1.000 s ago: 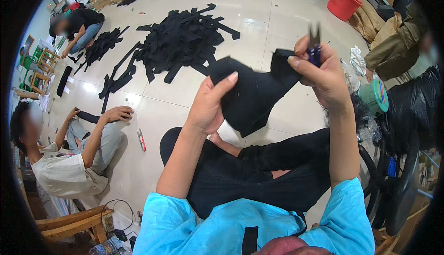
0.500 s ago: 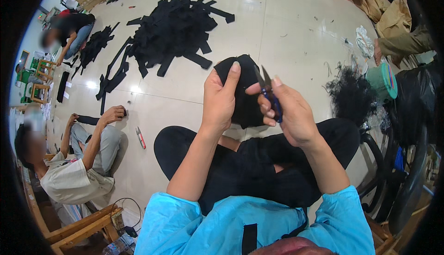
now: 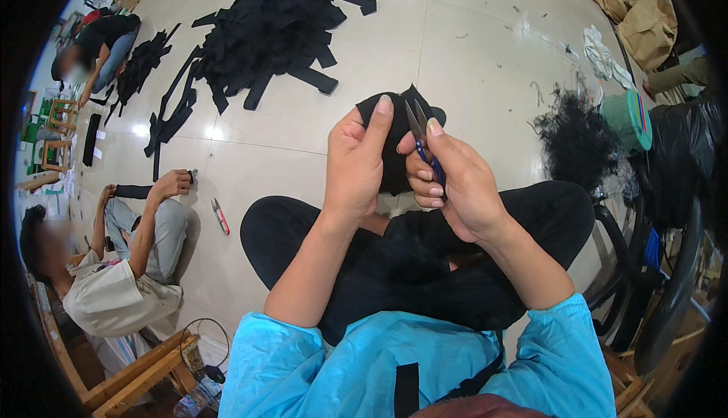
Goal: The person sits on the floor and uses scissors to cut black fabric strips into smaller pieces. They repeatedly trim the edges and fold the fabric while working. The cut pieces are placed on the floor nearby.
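Observation:
My left hand (image 3: 355, 161) pinches a piece of black fabric (image 3: 393, 169) between thumb and fingers, holding it up above my crossed legs. A pair of thread snips (image 3: 418, 124) with blue handles is gripped in my right hand (image 3: 464, 183). The blades are slightly parted and point up and away from me, in front of the fabric close to its upper edge. Whether they touch the cloth I cannot tell. The fabric's lower part is partly hidden behind my right fingers.
A large heap of black fabric strips (image 3: 265, 35) lies ahead on the tiled floor. Red-handled snips (image 3: 220, 217) lie to my left, near a seated co-worker (image 3: 125, 281). On the right are a tangle of black threads (image 3: 574, 141) and a green tub (image 3: 626, 121).
My right hand with the snips has shifted a little left, nearer my left hand. More of the fabric shows to the right of the blades. The view has turned slightly.

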`<state>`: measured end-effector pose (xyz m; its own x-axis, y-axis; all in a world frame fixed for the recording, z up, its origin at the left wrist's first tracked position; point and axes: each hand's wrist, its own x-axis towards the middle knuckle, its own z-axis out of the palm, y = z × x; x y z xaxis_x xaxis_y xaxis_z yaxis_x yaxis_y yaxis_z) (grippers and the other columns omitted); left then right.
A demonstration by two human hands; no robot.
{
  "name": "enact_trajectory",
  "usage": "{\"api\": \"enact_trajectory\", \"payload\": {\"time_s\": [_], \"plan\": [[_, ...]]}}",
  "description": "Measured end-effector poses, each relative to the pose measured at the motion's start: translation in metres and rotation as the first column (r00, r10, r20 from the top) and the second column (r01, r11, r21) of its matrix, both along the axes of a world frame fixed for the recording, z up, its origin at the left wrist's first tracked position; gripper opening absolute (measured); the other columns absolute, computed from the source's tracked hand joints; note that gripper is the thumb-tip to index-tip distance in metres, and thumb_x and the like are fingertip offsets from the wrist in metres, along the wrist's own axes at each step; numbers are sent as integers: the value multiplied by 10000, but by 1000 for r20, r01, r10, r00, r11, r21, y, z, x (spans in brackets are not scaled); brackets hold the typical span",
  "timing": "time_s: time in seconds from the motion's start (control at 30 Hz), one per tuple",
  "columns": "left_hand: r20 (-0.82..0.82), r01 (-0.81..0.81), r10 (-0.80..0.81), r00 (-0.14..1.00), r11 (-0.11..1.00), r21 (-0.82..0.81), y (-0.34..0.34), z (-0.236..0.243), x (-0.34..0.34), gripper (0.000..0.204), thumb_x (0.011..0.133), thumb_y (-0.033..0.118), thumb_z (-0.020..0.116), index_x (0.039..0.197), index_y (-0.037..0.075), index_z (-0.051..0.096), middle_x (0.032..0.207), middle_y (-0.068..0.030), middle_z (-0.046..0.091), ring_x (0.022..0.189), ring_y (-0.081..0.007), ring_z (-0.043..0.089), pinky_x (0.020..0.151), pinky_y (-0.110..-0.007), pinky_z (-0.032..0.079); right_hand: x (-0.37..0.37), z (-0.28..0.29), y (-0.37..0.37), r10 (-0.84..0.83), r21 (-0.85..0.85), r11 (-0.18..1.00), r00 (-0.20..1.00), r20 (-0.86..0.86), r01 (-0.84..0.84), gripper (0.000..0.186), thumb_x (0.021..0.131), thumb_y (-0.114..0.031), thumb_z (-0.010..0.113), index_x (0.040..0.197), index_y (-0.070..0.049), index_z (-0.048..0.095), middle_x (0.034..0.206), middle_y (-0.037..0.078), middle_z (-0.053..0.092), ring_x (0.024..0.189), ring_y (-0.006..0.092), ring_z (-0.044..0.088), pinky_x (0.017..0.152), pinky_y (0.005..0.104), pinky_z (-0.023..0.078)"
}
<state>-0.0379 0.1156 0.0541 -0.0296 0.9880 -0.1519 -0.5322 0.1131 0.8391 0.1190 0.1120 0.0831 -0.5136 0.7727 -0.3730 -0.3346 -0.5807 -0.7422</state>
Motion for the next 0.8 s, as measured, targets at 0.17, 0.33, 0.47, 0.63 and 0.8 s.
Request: {"api": "enact_trajectory", "payload": {"time_s": [0.17,0.33,0.47,0.63,0.8], "plan": [[-44,-37,38,998,999,20,0,3,5,328,1114,317,574,983,44,701,772,2,665,670,-47,593,601,-219,503,-1,-1,-1,3,15,1000,1000,18,-3,462,1152,-459,395,1127,-42,591,799,-53,414,610,19,364,512,174,330],[-60,-32,35,998,998,45,-1,1,6,302,1108,289,590,993,29,694,772,7,654,681,-45,587,614,-217,497,-1,-1,0,3,8,1000,1000,25,-4,455,1149,-465,401,1114,-54,592,799,-55,412,609,19,365,512,174,329],[-171,-78,93,981,993,93,-1,1,9,250,1100,230,606,1048,0,690,803,4,670,733,-50,599,684,-219,506,1,0,2,-7,-10,1000,1000,-20,7,448,1144,-470,416,1100,-59,592,793,-54,416,605,18,371,508,177,330],[-289,-46,111,951,974,224,-2,-4,9,198,1096,161,600,1094,-21,678,824,-5,679,774,-57,612,733,-223,508,3,1,1,-27,-41,999,997,-72,24,420,1138,-463,448,1066,-75,592,770,-68,413,590,12,370,492,171,315],[-344,-42,140,929,960,278,-5,0,10,165,1092,126,594,1097,-21,670,793,-12,669,749,-61,609,713,-225,506,7,4,3,-19,-74,997,999,-32,16,403,1129,-458,478,1015,-90,597,756,-83,409,576,3,362,478,159,294]]}}
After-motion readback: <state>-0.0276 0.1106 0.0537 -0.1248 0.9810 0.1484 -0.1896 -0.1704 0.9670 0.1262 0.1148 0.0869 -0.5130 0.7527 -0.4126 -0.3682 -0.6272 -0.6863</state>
